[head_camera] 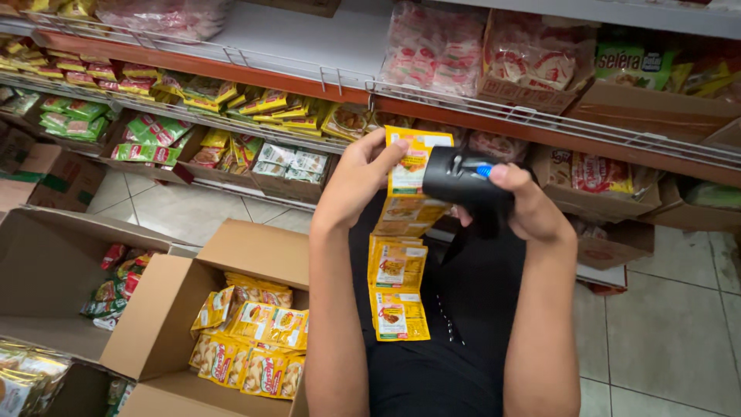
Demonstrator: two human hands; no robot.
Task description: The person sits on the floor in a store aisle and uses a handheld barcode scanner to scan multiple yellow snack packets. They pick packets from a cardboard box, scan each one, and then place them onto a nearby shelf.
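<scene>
Two hands meet mid-frame: left hand [356, 179] pinches the top of a light, floppy yellow sachet strip [399, 266], best gripped at sealed edges; right hand [532, 207] clamps a black handheld scanner [463, 181]. Beyond, red-edged shelves [255, 73].

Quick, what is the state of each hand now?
Left hand: closed on the top of the yellow sachet strip.
Right hand: closed on the black handheld device.

Open cardboard box [255, 251] of yellow sachets [255, 340], stocked shelves [309, 46], tiled floor [664, 324]
</scene>
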